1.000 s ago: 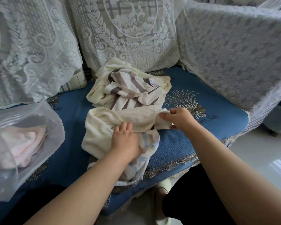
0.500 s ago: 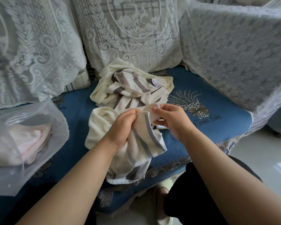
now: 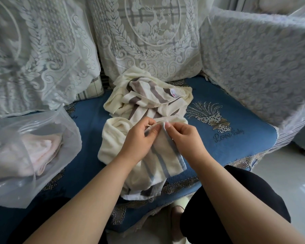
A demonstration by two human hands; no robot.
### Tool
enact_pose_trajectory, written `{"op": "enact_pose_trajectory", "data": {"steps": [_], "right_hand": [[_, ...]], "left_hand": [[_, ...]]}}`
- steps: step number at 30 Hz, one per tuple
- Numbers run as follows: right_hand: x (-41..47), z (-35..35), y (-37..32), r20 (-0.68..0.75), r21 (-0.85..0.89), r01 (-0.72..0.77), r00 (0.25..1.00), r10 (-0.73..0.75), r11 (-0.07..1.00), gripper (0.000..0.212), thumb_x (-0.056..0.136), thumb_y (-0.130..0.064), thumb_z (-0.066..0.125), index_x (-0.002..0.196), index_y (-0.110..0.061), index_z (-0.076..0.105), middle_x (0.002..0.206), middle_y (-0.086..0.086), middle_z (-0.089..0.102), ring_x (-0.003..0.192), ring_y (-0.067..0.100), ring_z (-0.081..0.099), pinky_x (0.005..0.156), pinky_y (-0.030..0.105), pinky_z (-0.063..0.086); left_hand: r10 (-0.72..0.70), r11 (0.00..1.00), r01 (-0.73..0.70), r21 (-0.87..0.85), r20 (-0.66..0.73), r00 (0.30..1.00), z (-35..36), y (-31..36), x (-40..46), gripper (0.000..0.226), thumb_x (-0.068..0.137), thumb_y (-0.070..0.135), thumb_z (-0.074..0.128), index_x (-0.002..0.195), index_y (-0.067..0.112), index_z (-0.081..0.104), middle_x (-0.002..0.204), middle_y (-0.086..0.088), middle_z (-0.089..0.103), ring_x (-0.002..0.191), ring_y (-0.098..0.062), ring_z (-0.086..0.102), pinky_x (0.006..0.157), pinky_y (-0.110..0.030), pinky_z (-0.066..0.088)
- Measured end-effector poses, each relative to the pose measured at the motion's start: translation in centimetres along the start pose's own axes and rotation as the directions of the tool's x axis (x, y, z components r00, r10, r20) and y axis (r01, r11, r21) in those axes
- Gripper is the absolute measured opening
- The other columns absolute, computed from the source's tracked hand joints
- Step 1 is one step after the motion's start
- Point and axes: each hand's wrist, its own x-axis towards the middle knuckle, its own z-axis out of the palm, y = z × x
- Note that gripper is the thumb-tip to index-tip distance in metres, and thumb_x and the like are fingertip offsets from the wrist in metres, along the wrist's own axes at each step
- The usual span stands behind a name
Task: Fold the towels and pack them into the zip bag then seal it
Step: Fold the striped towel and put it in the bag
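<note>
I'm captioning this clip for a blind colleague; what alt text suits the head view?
Both hands, left hand and right hand, pinch the top edge of a cream striped towel above a blue sofa cushion. Behind it lies a crumpled towel pile; at left a clear zip bag holds a pink towel.

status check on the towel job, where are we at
Left hand and right hand both pinch the top edge of the blue-striped towel. Brown-striped towel unfolded behind. Zip bag open, pink towel inside. Nothing in the way.
</note>
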Motion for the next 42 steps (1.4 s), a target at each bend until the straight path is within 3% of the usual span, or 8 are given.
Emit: {"op": "enact_pose_trajectory", "data": {"steps": [13,19,24,27,30,33,38,42], "right_hand": [[1.1,-3.8,-3.7,-0.196,-0.016,0.092,0.976,-0.094,0.996,0.033,0.09,-0.03,0.062,0.081,0.001,0.058,0.066,0.008,0.048,0.062,0.018,0.04,0.059,0.034,0.032],[3.9,-9.2,-8.6,-0.347,0.343,0.093,0.937,0.034,0.935,0.03,0.091,-0.032,0.06,0.065,-0.017,0.058,0.059,-0.002,0.04,0.054,0.011,0.036,0.053,0.029,0.034],[5.6,-10.5,-11.1,-0.447,0.227,0.125,0.894,-0.011,0.966,0.034,0.093,-0.031,0.056,0.062,-0.019,0.05,0.057,-0.003,0.039,0.052,0.011,0.034,0.05,0.028,0.029],[5.5,-11.2,-11.2,-0.503,0.188,0.083,0.864,0.024,0.979,0.037,0.095,-0.029,0.053,0.06,-0.018,0.048,0.057,-0.002,0.04,0.052,0.011,0.033,0.048,0.026,0.027],[5.0,-12.4,-11.1,-0.529,0.17,0.023,0.846,0.072,0.985,0.035,0.095,-0.03,0.053,0.063,-0.016,0.051,0.06,-0.002,0.043,0.055,0.012,0.036,0.053,0.028,0.032],[4.5,-13.4,-11.0,-0.549,0.15,-0.039,0.828,0.117,0.988,0.031,0.095,-0.032,0.052,0.071,-0.013,0.056,0.061,0.001,0.047,0.054,0.015,0.039,0.058,0.031,0.037],[4.6,-14.7,-12.6,-0.587,0.029,-0.023,0.808,0.035,0.999,0.036,0.097,-0.033,0.046,0.068,-0.013,0.05,0.059,0.003,0.042,0.052,0.017,0.038,0.059,0.029,0.033],[5.3,-14.3,-12.7,-0.475,-0.208,-0.085,0.879,-0.025,0.975,0.033,0.094,-0.037,0.049,0.081,-0.011,0.063,0.067,0.01,0.053,0.062,0.024,0.049,0.063,0.033,0.04]], "left_hand": [[-0.143,0.989,0.122,0.089,0.3,0.943,-5.0,2.7,-2.2,0.034,0.079,0.035,0.074,0.057,0.019,0.054,0.053,0.009,0.057,0.053,-0.01,0.057,0.055,-0.025,0.045],[-0.164,0.943,0.138,0.304,0.061,0.985,-14.4,1.9,-1.1,0.068,0.059,0.081,0.059,0.053,0.017,0.039,0.054,-0.002,0.036,0.05,-0.016,0.039,0.055,-0.03,0.029],[-0.064,0.858,0.104,0.503,-0.096,0.993,-19.2,3.7,-0.7,0.061,0.075,0.067,0.058,0.051,0.016,0.032,0.049,0.001,0.031,0.045,-0.013,0.035,0.054,-0.031,0.027],[-0.129,0.99,0.123,-0.072,-0.093,0.987,-20.7,6.9,-0.9,0.058,0.071,0.064,0.064,0.052,0.01,0.051,0.054,-0.004,0.047,0.05,-0.009,0.048,0.058,-0.024,0.041],[-0.055,0.771,0.034,-0.636,-0.013,0.998,-21.9,9.9,-1.3,0.038,0.062,0.052,0.078,0.051,0.02,0.061,0.066,0.006,0.059,0.062,-0.006,0.058,0.064,-0.014,0.05],[0.081,0.668,-0.102,-0.737,-0.064,0.995,-22.6,12.8,-1.7,0.043,0.048,0.051,0.084,0.045,0.021,0.053,0.06,0.009,0.052,0.056,-0.004,0.053,0.062,-0.013,0.049],[0.048,0.999,-0.052,-0.01,-0.212,0.976,-24.7,12.3,0.1,0.05,0.069,0.054,0.073,0.05,0.014,0.051,0.065,-0.002,0.052,0.062,-0.013,0.051,0.065,-0.027,0.038],[-0.027,0.584,0.239,0.776,-0.276,0.961,-25.0,9.4,0.9,0.052,0.075,0.059,0.068,0.061,0.01,0.058,0.081,-0.009,0.058,0.079,-0.025,0.056,0.07,-0.032,0.041]]}}
